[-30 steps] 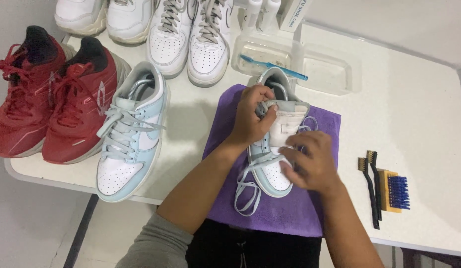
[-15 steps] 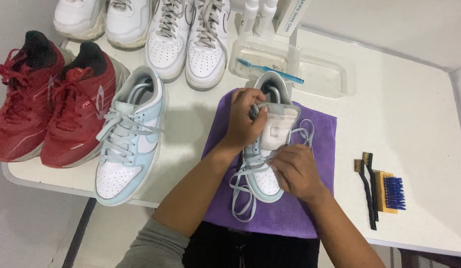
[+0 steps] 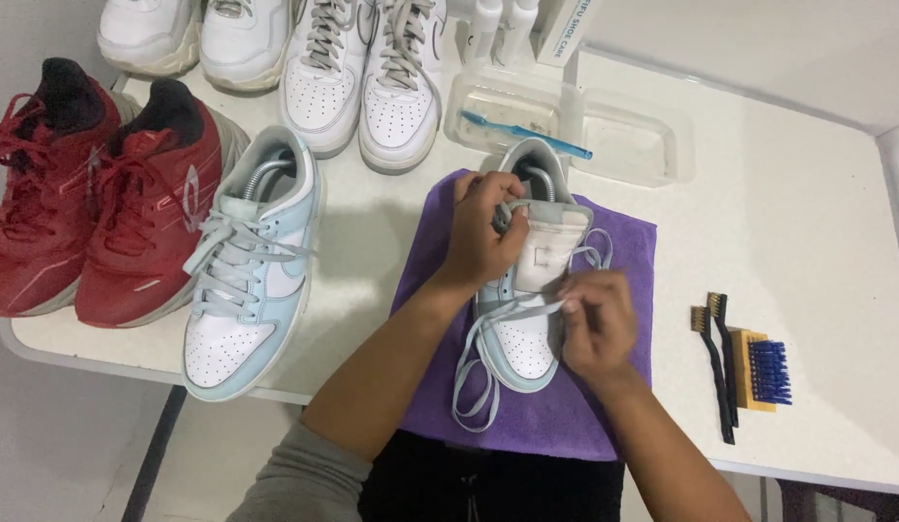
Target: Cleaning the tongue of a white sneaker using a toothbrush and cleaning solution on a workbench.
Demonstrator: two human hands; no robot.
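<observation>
**Lace worked loose on a pale blue sneaker**

Since the earlier frame the right hand (image 3: 594, 324) had slid lower along the shoe while the left stayed near the collar. At far left sat the red trainers (image 3: 91, 203), then the matching blue sneaker (image 3: 246, 271). At centre, on the purple cloth (image 3: 623, 242), lay the pale blue sneaker (image 3: 531, 280); the left hand (image 3: 483, 232) clenched its collar beside the raised tongue, and the right hand's fingers pinched the grey lace (image 3: 478, 372). At right lay the brushes (image 3: 739, 367). A hard tug might have dragged the shoe off the cloth or snagged the lace in an eyelet.
</observation>
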